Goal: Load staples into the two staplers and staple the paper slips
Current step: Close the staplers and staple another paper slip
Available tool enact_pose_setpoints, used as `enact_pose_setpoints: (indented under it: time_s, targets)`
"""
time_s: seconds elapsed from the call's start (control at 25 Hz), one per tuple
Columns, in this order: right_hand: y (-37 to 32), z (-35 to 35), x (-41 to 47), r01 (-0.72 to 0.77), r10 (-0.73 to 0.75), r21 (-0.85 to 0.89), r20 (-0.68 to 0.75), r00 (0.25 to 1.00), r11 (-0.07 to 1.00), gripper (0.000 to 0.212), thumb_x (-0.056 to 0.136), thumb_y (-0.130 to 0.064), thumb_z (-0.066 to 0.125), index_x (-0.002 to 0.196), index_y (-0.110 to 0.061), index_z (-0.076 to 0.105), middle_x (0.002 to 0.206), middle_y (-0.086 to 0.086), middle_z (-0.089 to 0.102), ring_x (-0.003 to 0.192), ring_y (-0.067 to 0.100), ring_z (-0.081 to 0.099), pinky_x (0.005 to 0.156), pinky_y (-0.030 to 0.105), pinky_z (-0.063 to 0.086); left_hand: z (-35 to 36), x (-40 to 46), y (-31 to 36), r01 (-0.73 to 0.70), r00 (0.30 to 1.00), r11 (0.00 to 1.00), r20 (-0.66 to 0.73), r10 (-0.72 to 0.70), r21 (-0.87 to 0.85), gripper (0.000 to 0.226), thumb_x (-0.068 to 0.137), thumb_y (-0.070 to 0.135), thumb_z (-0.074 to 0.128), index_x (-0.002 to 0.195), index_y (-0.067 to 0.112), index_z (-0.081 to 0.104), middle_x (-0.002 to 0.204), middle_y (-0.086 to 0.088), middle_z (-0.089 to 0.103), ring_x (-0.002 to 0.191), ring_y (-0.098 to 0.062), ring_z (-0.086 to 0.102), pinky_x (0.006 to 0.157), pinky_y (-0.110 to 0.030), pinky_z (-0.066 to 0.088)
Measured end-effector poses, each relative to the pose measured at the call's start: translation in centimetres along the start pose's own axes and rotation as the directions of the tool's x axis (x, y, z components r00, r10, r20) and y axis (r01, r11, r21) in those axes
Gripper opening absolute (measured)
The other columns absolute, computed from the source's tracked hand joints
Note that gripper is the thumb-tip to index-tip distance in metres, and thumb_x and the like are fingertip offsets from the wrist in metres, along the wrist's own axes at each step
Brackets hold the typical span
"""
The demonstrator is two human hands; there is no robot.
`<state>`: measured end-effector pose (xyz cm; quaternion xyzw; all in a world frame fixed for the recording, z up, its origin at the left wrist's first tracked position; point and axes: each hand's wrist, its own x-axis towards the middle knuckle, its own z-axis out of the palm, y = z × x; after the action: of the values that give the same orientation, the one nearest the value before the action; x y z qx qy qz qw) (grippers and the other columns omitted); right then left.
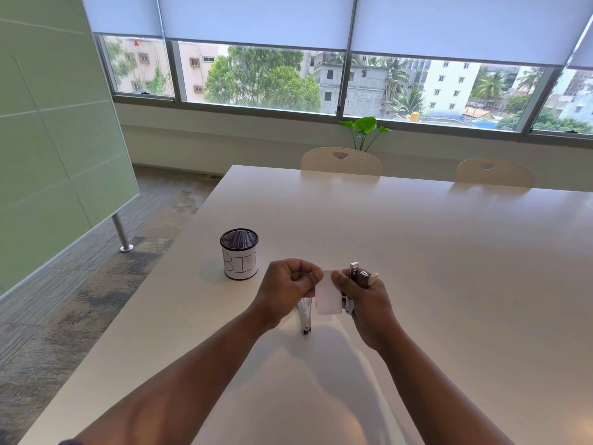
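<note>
Second stapler (305, 316) lies on the table (449, 252) toward its near edge, just under the hands; whether it is loaded, cannot tell. Above it, left hand (288, 285) pinches a white paper slip (328, 297) by its upper left corner. Right hand (359, 295) grips the first stapler (361, 274) in curled fingers, thumb on the slip. No staple visible in the slip; stapling looks pending. Further left, a mesh cup marked BIN (239, 254) stands near the left edge.
</note>
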<state>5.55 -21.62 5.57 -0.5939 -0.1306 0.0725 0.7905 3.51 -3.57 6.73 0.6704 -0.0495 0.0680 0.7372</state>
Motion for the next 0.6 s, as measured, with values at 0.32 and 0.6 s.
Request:
enact_pose_setpoints:
  time_s: [0.32,0.6]
  targets:
    - [0.55,0.07,-0.07,-0.003,0.004,0.019,-0.061,0.998,1.000,0.012,0.090,-0.020,0.073,0.094,-0.010,0.078,0.097,0.018,0.076,0.088,0.029,0.072,0.074,0.041,0.057,0.02,-0.36,-0.23,-0.028,0.999,0.999,0.033,0.028,-0.017,0.023,0.088,0.005,0.077,0.110,0.011,0.075,0.080,-0.002,0.078,0.071,-0.008,0.070,0.068,-0.021,0.057]
    - [0.54,0.20,-0.14,-0.020,0.022,0.036,-0.065,0.998,0.999,0.020,0.085,-0.022,0.077,0.096,-0.006,0.076,0.094,0.018,0.074,0.086,0.028,0.070,0.072,0.040,0.057,-0.09,-0.40,-0.07,-0.004,1.000,1.000,0.016,0.004,0.004,0.019,0.087,0.007,0.078,0.105,0.010,0.078,0.099,-0.016,0.079,0.087,-0.024,0.074,0.075,-0.031,0.061]
